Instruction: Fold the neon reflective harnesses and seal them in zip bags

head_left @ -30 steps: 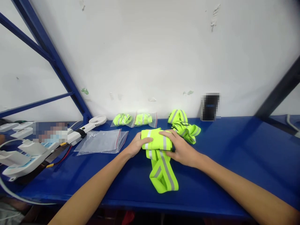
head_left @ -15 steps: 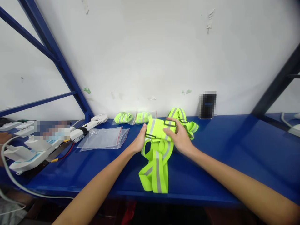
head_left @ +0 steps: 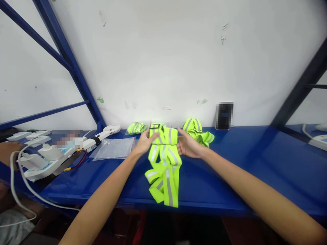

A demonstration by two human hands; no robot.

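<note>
A neon-yellow reflective strap [head_left: 168, 135] with grey stripes and black buckles is folded into a flat bundle, its loose loops trailing down toward the table's front edge. My left hand [head_left: 143, 143] pinches the bundle's left end, thumb on top near a buckle. At its right edge, my right hand [head_left: 190, 144] has thumb and fingers apart, the fingertips at or just behind the edge. Another loose yellow strap [head_left: 195, 129] lies behind my right hand. Near the wall, a bagged yellow strap [head_left: 137, 128] rests; a second is mostly hidden behind the bundle.
Clear zip bags [head_left: 113, 148] lie left on the blue table [head_left: 245, 163]. A white handheld fan [head_left: 111, 130] and a power strip [head_left: 48, 163] with plugs and cables fill the left side. A dark phone-like object [head_left: 224, 115] leans on the wall. Another person's hand [head_left: 10, 153] shows far left.
The bundle has turned and shifted slightly left in my left hand. My right hand has slid from gripping its top near a buckle to its right edge, with fingers spread.
</note>
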